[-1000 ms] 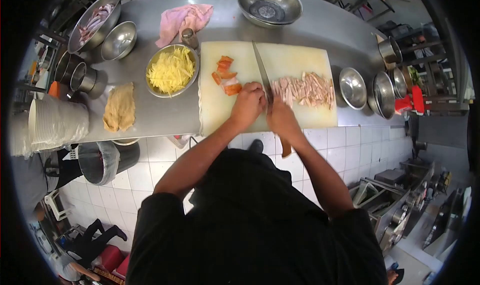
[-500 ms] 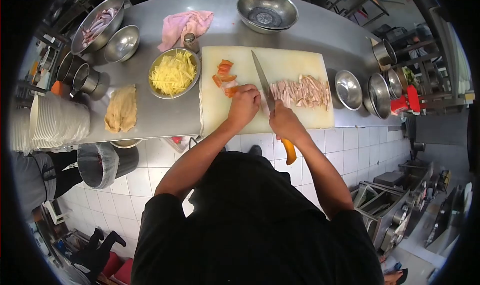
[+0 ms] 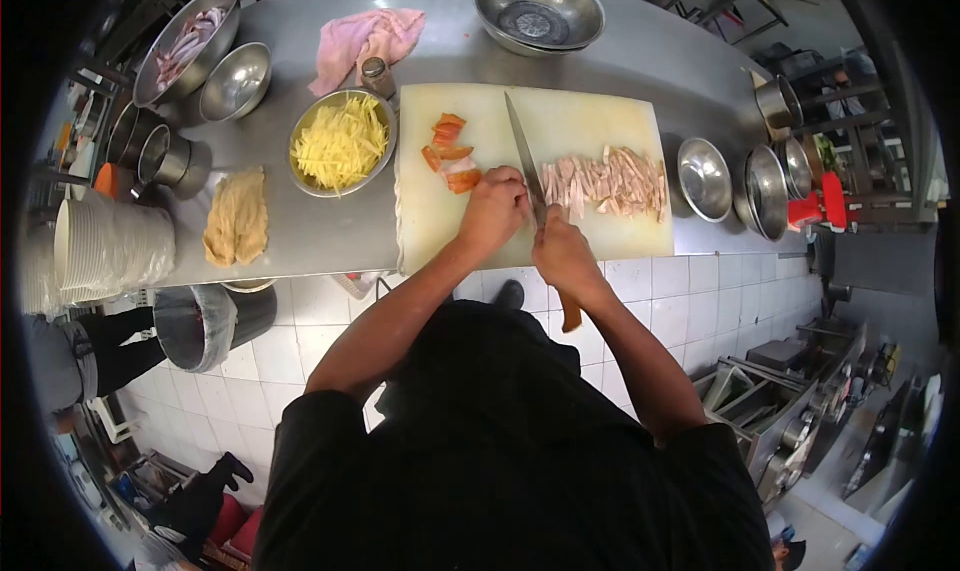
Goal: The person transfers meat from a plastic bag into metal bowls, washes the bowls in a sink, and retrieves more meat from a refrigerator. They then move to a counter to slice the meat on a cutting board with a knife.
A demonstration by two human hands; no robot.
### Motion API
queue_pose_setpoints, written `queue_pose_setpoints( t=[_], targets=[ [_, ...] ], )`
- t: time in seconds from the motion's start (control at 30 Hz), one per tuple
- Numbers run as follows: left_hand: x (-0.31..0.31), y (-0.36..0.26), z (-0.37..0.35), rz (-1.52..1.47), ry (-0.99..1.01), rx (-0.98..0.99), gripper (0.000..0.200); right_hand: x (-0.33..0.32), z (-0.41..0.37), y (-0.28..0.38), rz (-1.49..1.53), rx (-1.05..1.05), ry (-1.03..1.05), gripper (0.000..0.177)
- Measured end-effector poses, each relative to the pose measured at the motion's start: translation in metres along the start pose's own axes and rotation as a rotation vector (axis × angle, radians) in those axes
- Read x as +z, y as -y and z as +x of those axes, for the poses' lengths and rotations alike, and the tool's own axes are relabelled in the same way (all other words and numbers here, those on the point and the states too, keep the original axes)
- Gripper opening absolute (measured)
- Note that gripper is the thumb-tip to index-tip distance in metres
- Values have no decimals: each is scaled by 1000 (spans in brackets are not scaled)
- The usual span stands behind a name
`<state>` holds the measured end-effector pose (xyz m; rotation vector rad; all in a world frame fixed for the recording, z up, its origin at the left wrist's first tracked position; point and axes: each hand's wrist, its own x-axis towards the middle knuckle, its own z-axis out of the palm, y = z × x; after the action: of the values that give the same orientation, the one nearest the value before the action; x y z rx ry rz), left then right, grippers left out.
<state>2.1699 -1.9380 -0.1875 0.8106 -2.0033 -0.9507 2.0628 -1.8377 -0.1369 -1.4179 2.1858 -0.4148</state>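
My right hand [image 3: 566,256] is wrapped round the handle of a long kitchen knife [image 3: 522,149], whose blade points away from me over the white cutting board [image 3: 590,116]. Just left of the blade, my left hand [image 3: 492,213] rests on the board with its fingers curled. Whatever lies beneath those fingertips is mostly hidden. To the right of the blade spreads a pile of thin pale-pink meat strips [image 3: 625,183]. Several orange-edged meat pieces [image 3: 449,153] lie beyond my left hand, toward the board's left side.
Left of the board stands a metal bowl of yellow shreds [image 3: 343,143], with a shaker [image 3: 377,76] and pink cloth [image 3: 365,43] behind. A flat tan piece [image 3: 237,218] lies farther left. Steel bowls [image 3: 704,179] stand at right, stacked bowls [image 3: 540,11] at the back.
My left hand has moved slightly right, closer to the blade. My right hand has shifted slightly left, and the knife handle now points more straight down toward me.
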Motion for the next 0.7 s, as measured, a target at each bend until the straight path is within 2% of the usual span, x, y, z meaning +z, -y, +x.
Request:
queue_pose_setpoints(
  t=[0.03,0.13,0.23,0.33,0.43,0.53,0.7],
  targets=[
    [1,-1,-3,4,18,5,5,9,4,-10,-37,-75,-72,24],
    [-1,2,-2,43,72,54,6,-7,33,6,138,49,65,28],
    [0,3,-2,67,7,88,7,-34,43,28,282,182,218,28],
    [3,5,-3,-14,-61,28,4,-55,26,39,297,106,223,26],
    [-6,-2,-7,-41,-53,-84,8,-56,4,41,230,234,243,23],
    [-7,-5,-8,36,-61,27,9,-39,-15,30,198,197,202,25],
    [3,0,-5,42,-38,9,9,-26,-20,24,179,201,196,24]
  ],
)
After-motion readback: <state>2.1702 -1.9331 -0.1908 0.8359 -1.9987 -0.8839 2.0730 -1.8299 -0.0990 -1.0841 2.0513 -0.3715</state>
